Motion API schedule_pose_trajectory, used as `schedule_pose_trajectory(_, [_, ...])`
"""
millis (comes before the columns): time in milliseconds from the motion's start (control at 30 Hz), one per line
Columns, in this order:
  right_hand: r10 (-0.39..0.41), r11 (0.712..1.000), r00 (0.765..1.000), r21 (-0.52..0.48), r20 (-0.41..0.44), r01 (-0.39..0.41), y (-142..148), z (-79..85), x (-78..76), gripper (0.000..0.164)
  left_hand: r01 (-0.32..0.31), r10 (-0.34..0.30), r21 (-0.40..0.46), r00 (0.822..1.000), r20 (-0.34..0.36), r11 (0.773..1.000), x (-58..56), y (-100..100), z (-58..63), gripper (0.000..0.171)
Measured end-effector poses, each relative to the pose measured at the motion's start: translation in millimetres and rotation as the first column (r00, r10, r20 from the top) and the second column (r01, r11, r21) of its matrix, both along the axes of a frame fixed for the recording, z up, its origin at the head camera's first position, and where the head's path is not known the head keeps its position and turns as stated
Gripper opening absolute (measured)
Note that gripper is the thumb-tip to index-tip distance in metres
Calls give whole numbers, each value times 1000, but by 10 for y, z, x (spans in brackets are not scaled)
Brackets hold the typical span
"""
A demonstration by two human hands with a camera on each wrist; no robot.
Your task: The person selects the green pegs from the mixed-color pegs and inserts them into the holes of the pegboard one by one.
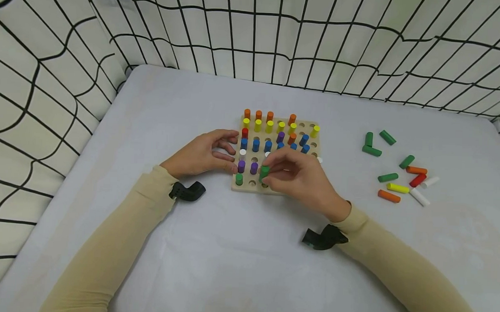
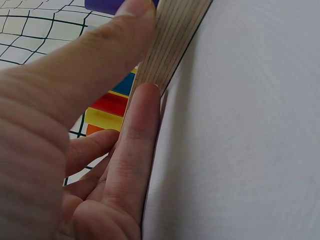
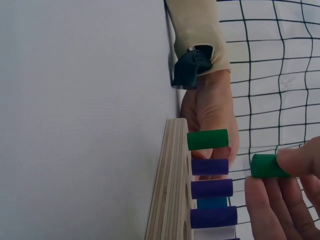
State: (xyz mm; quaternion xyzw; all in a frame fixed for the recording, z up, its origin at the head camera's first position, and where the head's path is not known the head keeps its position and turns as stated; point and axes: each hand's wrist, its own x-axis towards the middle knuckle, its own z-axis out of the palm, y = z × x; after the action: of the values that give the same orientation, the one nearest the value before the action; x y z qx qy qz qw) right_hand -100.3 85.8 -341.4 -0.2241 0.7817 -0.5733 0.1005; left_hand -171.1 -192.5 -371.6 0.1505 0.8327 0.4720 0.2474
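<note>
A wooden pegboard (image 1: 245,188) with rows of coloured pegs lies on the white table. Between thumb and fingers, my right hand (image 1: 305,178) pinches a green peg (image 3: 265,166), held above the board's near rows and apart from the holes in the right wrist view. My left hand (image 1: 202,153) rests at the board's left side; its thumb and a fairly straight finger touch the edge in the left wrist view. Another green peg (image 1: 239,179) stands in the near left corner, with purple pegs (image 1: 242,166) behind it. My right hand hides part of the board.
To the right lie several loose pegs, among them a green peg (image 1: 387,178), an orange peg (image 1: 389,196), a yellow peg (image 1: 397,188), a red peg (image 1: 417,180) and a white peg (image 1: 419,197). Black wire mesh (image 1: 253,48) borders the table's back and left.
</note>
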Motion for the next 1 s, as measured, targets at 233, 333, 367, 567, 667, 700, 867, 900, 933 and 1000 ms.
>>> schedule_pose_trajectory(233, [3, 999, 999, 42, -37, -1, -50, -65, 26, 30, 0, 0, 16, 1000, -6, 1000, 10, 9, -22, 90])
schedule_pose_trajectory(333, [14, 999, 999, 34, -36, -12, -74, -90, 34, 29, -7, 7, 8, 1000, -6, 1000, 14, 2, -19, 91])
schedule_pose_trajectory(367, [18, 1000, 999, 26, -32, -17, -84, -93, 39, 29, -11, 11, 4, 1000, -4, 1000, 15, -1, -16, 91])
schedule_pose_trajectory(567, [30, 999, 999, 23, -27, -29, -123, -104, 57, 26, 7, -7, -10, 1000, -8, 1000, 14, -8, 5, 91])
schedule_pose_trajectory(667, [40, 999, 999, 13, -29, -40, -138, -127, 58, 26, 8, -8, -15, 1000, -12, 1000, 11, -9, 0, 91])
schedule_pose_trajectory(700, [44, 999, 999, 10, -28, -44, -144, -136, 58, 26, 4, -4, -17, 1000, -12, 1000, 10, -9, -1, 91])
schedule_pose_trajectory(867, [44, 999, 999, 11, -28, -43, -166, -178, 70, 26, 0, 0, -12, 1000, -17, 1000, 8, -4, -10, 91])
schedule_pose_trajectory(900, [40, 999, 999, 19, -36, -39, -170, -181, 72, 26, 1, -1, -9, 1000, -18, 1000, 6, -2, -11, 91])
schedule_pose_trajectory(933, [35, 999, 998, 27, -44, -34, -172, -184, 73, 26, 3, -3, -7, 1000, -21, 1000, 4, 1, -12, 91])
schedule_pose_trajectory(1000, [23, 999, 998, 48, -65, -20, -177, -189, 73, 25, 1, -1, -3, 1000, -21, 1000, -1, 6, -17, 91])
